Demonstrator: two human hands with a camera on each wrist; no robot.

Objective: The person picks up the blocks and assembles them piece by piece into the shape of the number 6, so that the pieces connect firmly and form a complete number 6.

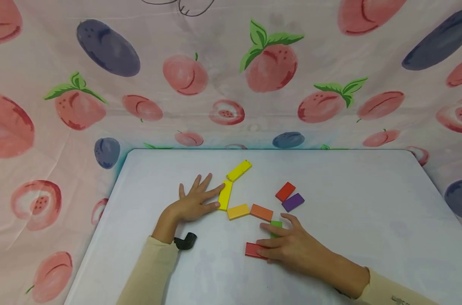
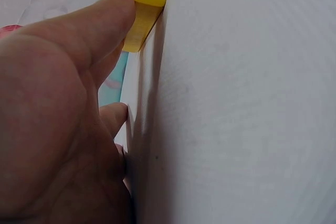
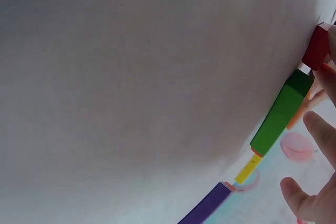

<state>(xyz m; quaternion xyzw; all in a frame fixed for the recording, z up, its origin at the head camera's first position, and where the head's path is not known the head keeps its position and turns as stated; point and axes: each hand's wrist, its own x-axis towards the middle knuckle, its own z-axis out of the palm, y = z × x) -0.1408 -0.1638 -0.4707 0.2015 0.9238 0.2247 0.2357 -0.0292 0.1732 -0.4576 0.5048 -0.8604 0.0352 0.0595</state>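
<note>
Fingers spread, my left hand (image 1: 192, 205) lies at the left side of a yellow block (image 1: 225, 196). Its index fingertip touches the block's far end, and the thumb tip meets the near end; the left wrist view shows a digit against that yellow block (image 2: 149, 3). My right hand (image 1: 295, 245) pinches the right end of a red block (image 1: 252, 250) between thumb and finger. Its other fingers reach over a green block (image 1: 276, 224), partly covered in the head view. The right wrist view has the red block (image 3: 317, 46) beside the green block (image 3: 283, 109).
Another yellow block (image 1: 239, 170) extends the chain at the far end. A light-orange block (image 1: 238, 212) and an orange block (image 1: 261, 212) continue it toward the green one. A second red block (image 1: 285, 192) and a purple block (image 1: 293, 202) lie apart, on the white table (image 1: 368, 203).
</note>
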